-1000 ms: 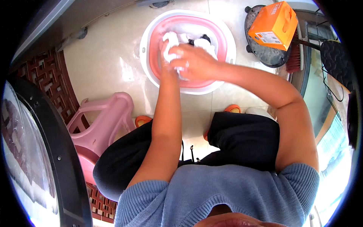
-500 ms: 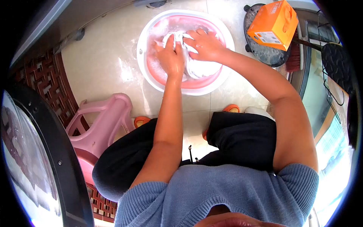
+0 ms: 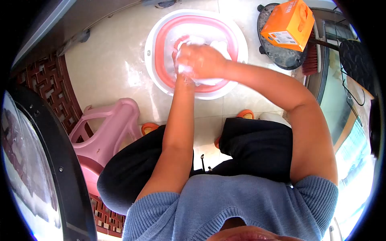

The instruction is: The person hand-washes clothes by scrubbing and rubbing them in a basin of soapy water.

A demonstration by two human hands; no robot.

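Observation:
A pink and white oval basin (image 3: 149,64) stands on the floor, with wet white cloth (image 3: 220,47) and suds inside. Over its left half my two hands are pressed together around part of the cloth. My right hand (image 3: 204,61) lies on top with its fingers curled, slightly blurred. Beneath it my left hand (image 3: 180,45) is mostly hidden; some bent fingers show at its far side, closed on the cloth.
A pink plastic stool (image 3: 106,128) stands at the left, near a round black-rimmed door (image 3: 60,168). At the upper right an orange box (image 3: 289,25) rests on a dark wheeled stand (image 3: 281,56), beside a red-bristled brush (image 3: 311,62).
Half a second ago both hands were spread apart on the cloth low in the basin. Now they have come together and closed around part of it, the right over the left.

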